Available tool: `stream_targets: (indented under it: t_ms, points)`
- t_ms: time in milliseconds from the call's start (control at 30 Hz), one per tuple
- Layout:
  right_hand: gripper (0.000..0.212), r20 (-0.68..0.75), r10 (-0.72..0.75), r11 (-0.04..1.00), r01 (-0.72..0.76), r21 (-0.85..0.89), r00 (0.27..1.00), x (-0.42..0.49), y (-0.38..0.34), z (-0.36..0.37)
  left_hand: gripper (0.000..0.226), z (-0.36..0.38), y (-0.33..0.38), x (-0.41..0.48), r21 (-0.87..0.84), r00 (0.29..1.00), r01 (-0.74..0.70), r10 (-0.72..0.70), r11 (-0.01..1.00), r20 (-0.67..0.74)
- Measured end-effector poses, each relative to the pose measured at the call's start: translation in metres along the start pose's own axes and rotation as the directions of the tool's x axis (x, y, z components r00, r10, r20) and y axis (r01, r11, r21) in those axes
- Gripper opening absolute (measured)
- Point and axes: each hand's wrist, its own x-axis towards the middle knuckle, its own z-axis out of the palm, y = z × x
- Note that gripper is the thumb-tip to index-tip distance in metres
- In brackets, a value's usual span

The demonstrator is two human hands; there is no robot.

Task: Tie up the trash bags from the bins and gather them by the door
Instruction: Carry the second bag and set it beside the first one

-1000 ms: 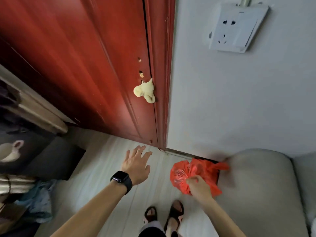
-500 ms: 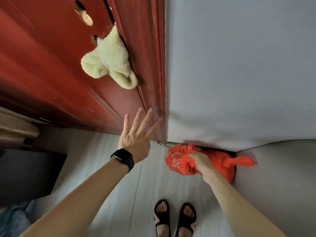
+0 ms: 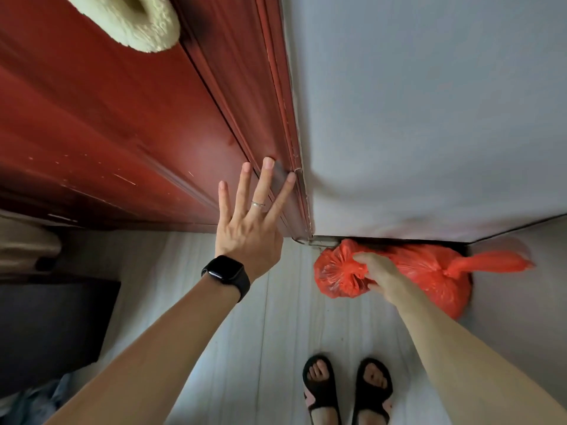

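Red bag (image 3: 336,277): translucent plastic, low at the foot of the wall (image 3: 429,102), just right of the frame (image 3: 277,102); whether it rests on the floor cannot be told.
Right hand (image 3: 379,273): grips the bag's gathered neck, fingers (image 3: 360,258) curled tight round it.
Second bag (image 3: 435,280): also red, behind that hand, against the wall's base and touching the grey cushion (image 3: 521,286); its twisted tail points right.
Door (image 3: 122,133): dark red wood, scuffed, left of the frame.
Left hand (image 3: 248,231): up before the door, holding nothing; fingers (image 3: 264,185) straight and spread apart, tips at the door's edge and the frame.
Watch (image 3: 226,273): black, on the left wrist; a ring (image 3: 258,204) sits on one finger.
Plush (image 3: 132,19): cream, on the door at the top edge.
Floor (image 3: 276,317): pale boards; two feet in black sandals (image 3: 319,384).
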Motion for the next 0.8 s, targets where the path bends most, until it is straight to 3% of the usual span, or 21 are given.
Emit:
stream_targets:
  t_ms: [100,267,400,500,633,800]
  points:
    - [0.033,-0.011,-0.026,0.998,0.025,-0.061,1.000,-0.010,0.006,0.002,0.101,-0.002,0.005,-0.006,-0.031,0.998,0.022,-0.020,0.999,0.053]
    - [0.032,0.065,-0.146,0.894,0.160,-0.418,0.987,-0.064,-0.007,-0.011,0.095,-0.036,0.013,-0.012,-0.148,0.967,0.060,-0.021,0.987,0.252]
    - [0.014,0.122,-0.251,0.891,0.278,-0.358,0.960,-0.146,-0.048,-0.032,0.066,-0.092,0.013,-0.017,-0.320,0.819,0.276,-0.047,0.906,0.572]
    - [0.012,0.159,-0.416,0.778,0.440,-0.448,0.896,-0.231,-0.088,-0.043,0.053,-0.149,0.008,-0.027,-0.393,0.699,0.453,-0.045,0.800,0.714]
    - [0.022,0.305,-0.542,0.535,0.601,-0.593,0.783,-0.357,-0.130,-0.051,0.042,-0.236,-0.003,-0.056,-0.437,0.693,0.576,-0.128,0.691,0.709]
    - [0.024,0.429,-0.627,0.310,0.713,-0.629,0.651,-0.480,-0.154,-0.043,0.046,-0.332,-0.031,-0.097,-0.437,0.754,0.570,-0.232,0.696,0.614]
